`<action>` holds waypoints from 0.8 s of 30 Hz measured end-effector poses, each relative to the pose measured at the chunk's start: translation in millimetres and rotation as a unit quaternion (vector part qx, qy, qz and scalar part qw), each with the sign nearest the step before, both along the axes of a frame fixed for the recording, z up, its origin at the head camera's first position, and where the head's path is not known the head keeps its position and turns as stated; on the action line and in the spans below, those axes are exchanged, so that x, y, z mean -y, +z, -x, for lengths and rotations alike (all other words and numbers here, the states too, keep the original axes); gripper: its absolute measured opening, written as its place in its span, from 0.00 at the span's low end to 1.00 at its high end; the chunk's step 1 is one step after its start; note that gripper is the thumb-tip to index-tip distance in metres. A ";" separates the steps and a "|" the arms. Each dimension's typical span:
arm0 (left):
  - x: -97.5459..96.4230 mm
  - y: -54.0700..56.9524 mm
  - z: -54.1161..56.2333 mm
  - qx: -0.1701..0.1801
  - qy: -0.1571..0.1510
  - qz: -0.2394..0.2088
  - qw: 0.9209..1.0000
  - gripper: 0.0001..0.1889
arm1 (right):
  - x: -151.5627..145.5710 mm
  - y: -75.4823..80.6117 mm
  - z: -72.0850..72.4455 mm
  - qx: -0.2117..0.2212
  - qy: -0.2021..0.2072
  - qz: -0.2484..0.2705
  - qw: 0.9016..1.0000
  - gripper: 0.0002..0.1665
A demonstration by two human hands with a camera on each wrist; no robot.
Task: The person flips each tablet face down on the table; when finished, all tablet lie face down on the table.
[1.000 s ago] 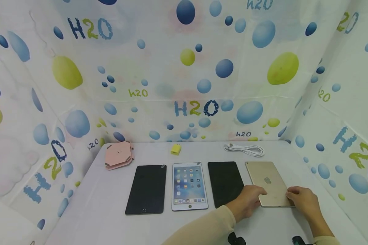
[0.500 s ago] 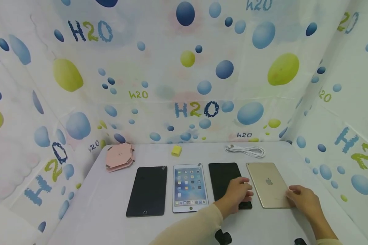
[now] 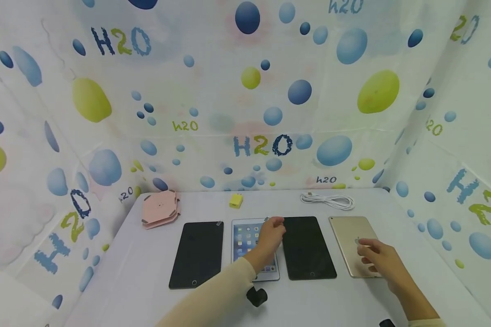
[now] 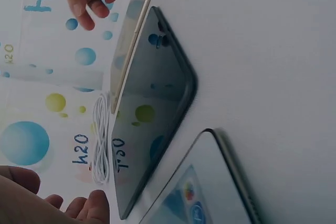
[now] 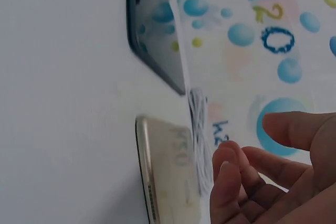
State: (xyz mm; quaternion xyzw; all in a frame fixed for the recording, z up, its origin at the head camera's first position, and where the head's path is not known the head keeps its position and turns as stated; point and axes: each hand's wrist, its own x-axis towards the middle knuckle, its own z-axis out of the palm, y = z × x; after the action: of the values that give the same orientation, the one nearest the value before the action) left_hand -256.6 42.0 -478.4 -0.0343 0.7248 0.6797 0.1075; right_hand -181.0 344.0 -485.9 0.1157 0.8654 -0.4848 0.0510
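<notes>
My left hand [image 3: 268,238] is over the white tablet [image 3: 238,254], whose lit screen shows app icons. It holds nothing; its fingers bend loosely in the left wrist view, where the hand [image 4: 52,205] fills the lower left corner. Over the gold tablet [image 3: 345,231], which lies back side up with an apple logo, is my right hand [image 3: 380,259]. Its thumb and fingers are apart and empty in the right wrist view, where the hand [image 5: 283,177] appears at lower right. Between the two lies a black tablet [image 3: 308,250] with a dark screen.
Another black tablet [image 3: 198,254] lies left of the white one. Along the back of the white table [image 3: 127,272] are pink folded cases or pads [image 3: 160,208], a yellow charger plug [image 3: 236,200] and a coiled white cable [image 3: 328,200]. A printed curtain [image 3: 217,91] encloses the table.
My left hand has left the gold tablet and moved left across the black tablet to above the white one. My right hand has let go of the gold tablet's edge and shifted left over it.
</notes>
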 end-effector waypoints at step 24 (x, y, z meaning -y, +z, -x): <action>4.2 -6.9 -27.9 0.082 -0.023 -0.066 0.994 0.30 | 45.8 -9.9 -0.2 0.042 0.043 0.188 0.980 0.35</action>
State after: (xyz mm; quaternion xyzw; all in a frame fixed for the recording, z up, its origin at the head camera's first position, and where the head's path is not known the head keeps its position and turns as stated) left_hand -228.7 37.8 -485.3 -0.0661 0.6675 0.7184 0.1845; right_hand -180.8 298.2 -495.8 0.0866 0.7603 -0.6308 0.1287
